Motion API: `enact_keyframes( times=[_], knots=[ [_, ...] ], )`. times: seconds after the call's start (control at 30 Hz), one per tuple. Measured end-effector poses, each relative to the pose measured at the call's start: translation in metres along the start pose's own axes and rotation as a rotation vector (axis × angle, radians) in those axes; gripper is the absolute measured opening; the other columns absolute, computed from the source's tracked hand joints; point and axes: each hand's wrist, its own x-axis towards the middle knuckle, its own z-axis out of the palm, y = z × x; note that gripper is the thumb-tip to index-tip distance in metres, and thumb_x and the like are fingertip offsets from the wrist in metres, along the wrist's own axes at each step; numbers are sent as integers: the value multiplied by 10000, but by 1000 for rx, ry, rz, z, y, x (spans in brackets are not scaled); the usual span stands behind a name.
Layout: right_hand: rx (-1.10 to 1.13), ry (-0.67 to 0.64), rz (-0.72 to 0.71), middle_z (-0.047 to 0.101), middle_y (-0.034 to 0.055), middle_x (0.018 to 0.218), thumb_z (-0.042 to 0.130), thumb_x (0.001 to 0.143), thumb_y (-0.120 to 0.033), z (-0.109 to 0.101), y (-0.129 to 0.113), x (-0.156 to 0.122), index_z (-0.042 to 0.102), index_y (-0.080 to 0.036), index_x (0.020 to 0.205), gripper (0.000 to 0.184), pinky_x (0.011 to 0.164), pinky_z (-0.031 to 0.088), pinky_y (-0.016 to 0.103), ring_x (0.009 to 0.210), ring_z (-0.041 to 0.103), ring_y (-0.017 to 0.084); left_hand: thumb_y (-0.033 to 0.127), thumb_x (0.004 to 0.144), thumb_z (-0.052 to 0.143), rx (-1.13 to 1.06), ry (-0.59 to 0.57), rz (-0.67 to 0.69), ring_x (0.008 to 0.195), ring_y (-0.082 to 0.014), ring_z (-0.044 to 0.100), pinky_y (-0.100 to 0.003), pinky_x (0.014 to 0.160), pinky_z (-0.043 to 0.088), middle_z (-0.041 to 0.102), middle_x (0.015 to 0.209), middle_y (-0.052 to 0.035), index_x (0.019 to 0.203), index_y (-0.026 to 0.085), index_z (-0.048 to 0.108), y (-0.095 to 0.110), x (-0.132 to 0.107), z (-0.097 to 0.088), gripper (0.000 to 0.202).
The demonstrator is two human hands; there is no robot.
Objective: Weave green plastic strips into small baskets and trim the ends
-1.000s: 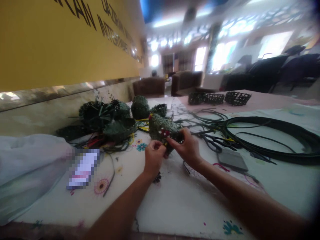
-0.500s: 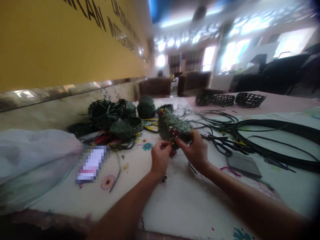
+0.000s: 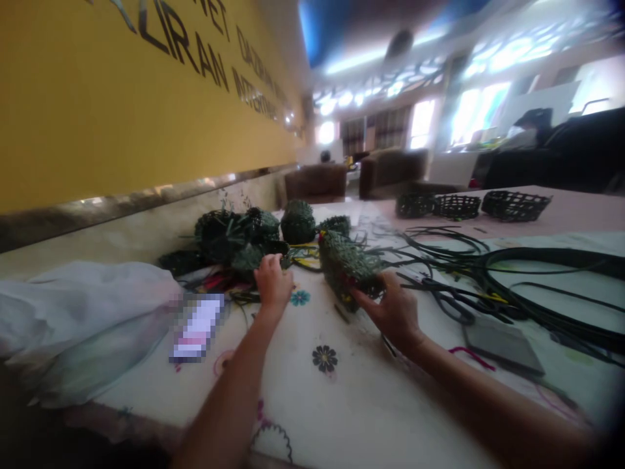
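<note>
In my right hand [image 3: 395, 309] is the rim of a green woven basket [image 3: 344, 260], gripped between thumb and fingers at its near right side. The basket lies tilted and has small red and yellow bits on its weave. My left hand [image 3: 274, 284] is apart from it, at the near edge of a pile of dark green woven baskets [image 3: 227, 231]. Its fingers are bent and their tips are hidden, so I cannot see whether it holds anything. Yellow and green strips [image 3: 305, 257] lie between the pile and the held basket.
Loops of dark green strip [image 3: 493, 286] and a grey flat block [image 3: 502, 345] lie at right. Scissors [image 3: 452, 303] rest beside them. More woven baskets [image 3: 515, 205] stand at the back right. A plastic bag [image 3: 97, 312] and a blurred-out phone-like object [image 3: 198, 329] are at left.
My left hand has let go of the basket's near edge and moved left to the pile. My right hand keeps its grip on the basket. The whole view has shifted a little.
</note>
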Motion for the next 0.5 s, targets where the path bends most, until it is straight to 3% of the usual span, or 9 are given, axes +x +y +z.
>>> enact_keyframes(
  times=[0.07, 0.1, 0.17, 0.23, 0.33, 0.5],
  knots=[
    [-2, -9, -25, 630, 38, 705, 589, 781, -678, 2, 2, -1, 550, -203, 897, 491, 551, 345, 284, 574, 576, 204, 187, 808, 596, 122, -37, -37, 1327, -349, 439, -610, 1074, 326, 517, 1392, -184, 1244, 174, 575, -24, 18, -4, 437],
    [-7, -7, -34, 634, 41, 711, 586, 786, -678, 3, 3, -2, 553, -200, 904, 494, 557, 352, 287, 585, 585, 210, 185, 797, 607, 175, -69, -45, 1312, -370, 444, -629, 1037, 350, 538, 1367, -189, 1228, 181, 588, -34, 25, -5, 431],
    [-30, 19, -45, 639, 47, 709, 577, 796, -683, 4, 4, -2, 557, -193, 916, 505, 555, 351, 290, 591, 594, 219, 205, 771, 649, 264, -154, -28, 1193, -369, 530, -561, 940, 446, 622, 1240, -169, 1161, 203, 632, -52, 34, -6, 390],
    [-56, 55, -70, 642, 56, 704, 556, 812, -684, 4, 4, -1, 560, -187, 912, 508, 546, 346, 291, 596, 600, 228, 205, 783, 639, 332, -238, 19, 1060, -330, 592, -445, 848, 496, 689, 1038, -141, 969, 202, 693, -64, 38, -7, 193],
    [-78, 86, -130, 641, 65, 706, 528, 838, -661, 4, 2, -1, 566, -183, 893, 482, 549, 354, 296, 615, 611, 237, 180, 842, 549, 414, -273, 111, 1009, -288, 586, -364, 785, 486, 688, 978, -120, 825, 213, 692, -71, 38, -15, 148],
    [-91, 74, -181, 634, 61, 709, 549, 832, -601, 4, 1, -1, 575, -189, 879, 416, 540, 356, 294, 588, 590, 217, 173, 930, 372, 509, -189, 284, 1104, -305, 498, -370, 775, 462, 635, 1058, -131, 954, 232, 674, -60, 35, -35, 309]
  ],
)
